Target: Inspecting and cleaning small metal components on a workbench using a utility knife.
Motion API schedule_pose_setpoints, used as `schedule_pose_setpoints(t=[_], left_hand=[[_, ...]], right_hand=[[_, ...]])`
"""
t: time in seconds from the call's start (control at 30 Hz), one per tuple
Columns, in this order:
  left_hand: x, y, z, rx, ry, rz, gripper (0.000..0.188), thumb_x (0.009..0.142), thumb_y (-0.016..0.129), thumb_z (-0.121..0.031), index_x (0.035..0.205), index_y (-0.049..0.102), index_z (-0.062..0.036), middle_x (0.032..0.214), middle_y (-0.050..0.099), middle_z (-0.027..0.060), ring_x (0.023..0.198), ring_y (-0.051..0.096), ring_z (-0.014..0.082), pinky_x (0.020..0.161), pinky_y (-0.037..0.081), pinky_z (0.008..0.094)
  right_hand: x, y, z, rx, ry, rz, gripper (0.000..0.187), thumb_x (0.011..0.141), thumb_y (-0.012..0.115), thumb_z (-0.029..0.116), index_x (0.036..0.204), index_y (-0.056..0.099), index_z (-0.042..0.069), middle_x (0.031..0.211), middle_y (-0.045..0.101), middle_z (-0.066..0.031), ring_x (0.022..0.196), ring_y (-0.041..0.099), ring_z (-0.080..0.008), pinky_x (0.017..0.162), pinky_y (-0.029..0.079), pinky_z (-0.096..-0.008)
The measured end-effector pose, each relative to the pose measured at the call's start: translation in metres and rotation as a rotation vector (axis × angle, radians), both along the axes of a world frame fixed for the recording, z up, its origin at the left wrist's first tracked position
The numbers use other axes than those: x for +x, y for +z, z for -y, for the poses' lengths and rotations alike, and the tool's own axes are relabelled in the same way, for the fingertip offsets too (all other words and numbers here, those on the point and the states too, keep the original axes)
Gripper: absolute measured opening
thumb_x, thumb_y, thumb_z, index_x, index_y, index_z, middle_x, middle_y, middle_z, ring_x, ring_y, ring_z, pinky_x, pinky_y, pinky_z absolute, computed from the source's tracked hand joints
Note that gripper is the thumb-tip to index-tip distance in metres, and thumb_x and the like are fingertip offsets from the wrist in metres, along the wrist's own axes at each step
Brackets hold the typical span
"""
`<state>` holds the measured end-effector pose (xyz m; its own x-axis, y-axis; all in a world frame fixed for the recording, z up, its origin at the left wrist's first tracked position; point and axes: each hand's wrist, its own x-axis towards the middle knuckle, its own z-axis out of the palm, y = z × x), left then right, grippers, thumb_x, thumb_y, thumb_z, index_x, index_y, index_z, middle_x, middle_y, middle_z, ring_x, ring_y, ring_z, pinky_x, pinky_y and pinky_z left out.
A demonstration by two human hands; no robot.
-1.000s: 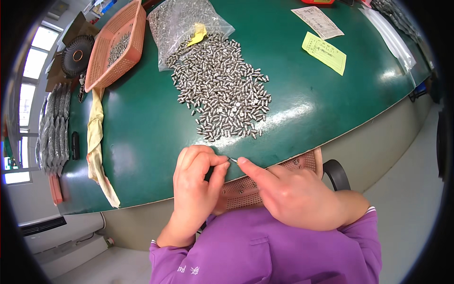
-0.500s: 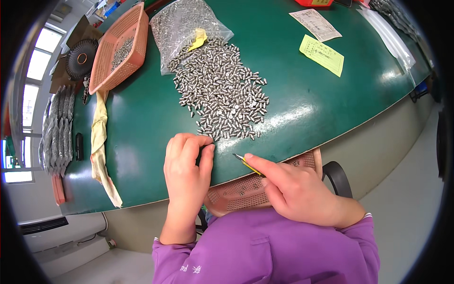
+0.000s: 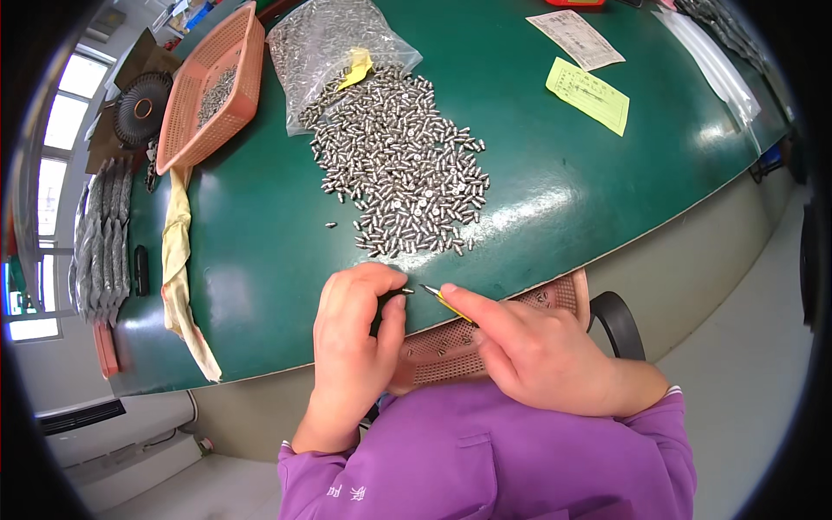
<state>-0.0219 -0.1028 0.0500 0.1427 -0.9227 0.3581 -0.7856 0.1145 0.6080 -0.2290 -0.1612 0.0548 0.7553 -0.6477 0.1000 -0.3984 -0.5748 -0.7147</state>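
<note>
My left hand is closed over the near part of the green table, pinching a small metal fitting between thumb and index finger. In my right hand is a slim yellow-and-black pointed tool, its index finger laid along the shaft. The tool's dark tip points left, just short of the fitting. Beyond both hands spreads a heap of small silver metal fittings, running out of a clear plastic bag. One single fitting lies apart, left of the heap.
Below the table edge, under my hands, is a pink perforated basket with a few fittings. A tilted pink basket stands far left, above a cream cloth strip. Paper slips lie at right. A chair arm is beside my right forearm.
My left hand has moved right and slightly nearer me, and a fitting now shows in its fingertips. The single fitting left of the heap is newly there. My right hand has barely moved.
</note>
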Motion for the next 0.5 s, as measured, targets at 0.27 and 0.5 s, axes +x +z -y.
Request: schedule_pose_setpoints(t=[0.27, 0.5], left_hand=[[0.0024, -0.0006, 0.0007, 0.033, 0.017, 0.088, 0.020, 0.077, 0.072, 0.007, 0.093, 0.063, -0.0018, 0.093, 0.060, 0.0114, 0.089, 0.059, 0.0283, 0.077, 0.049, 0.0377], [0.0011, -0.0038, 0.0052, 0.002, 0.021, 0.104, 0.018, 0.074, 0.072, 0.003, 0.084, 0.059, -0.0047, 0.090, 0.058, 0.0096, 0.084, 0.057, 0.0297, 0.072, 0.047, 0.0401]], right_hand=[[0.0030, 0.0012, -0.0016, -0.044, 0.008, 0.002, 0.056, 0.085, 0.064, 0.001, 0.140, 0.055, 0.006, 0.093, 0.071, -0.0133, 0.071, 0.070, -0.0267, 0.057, 0.056, -0.0372], [0.0046, 0.0000, -0.0037, -0.061, 0.002, -0.004, 0.057, 0.085, 0.064, 0.001, 0.141, 0.055, 0.006, 0.090, 0.070, -0.0120, 0.068, 0.070, -0.0256, 0.056, 0.055, -0.0368]])
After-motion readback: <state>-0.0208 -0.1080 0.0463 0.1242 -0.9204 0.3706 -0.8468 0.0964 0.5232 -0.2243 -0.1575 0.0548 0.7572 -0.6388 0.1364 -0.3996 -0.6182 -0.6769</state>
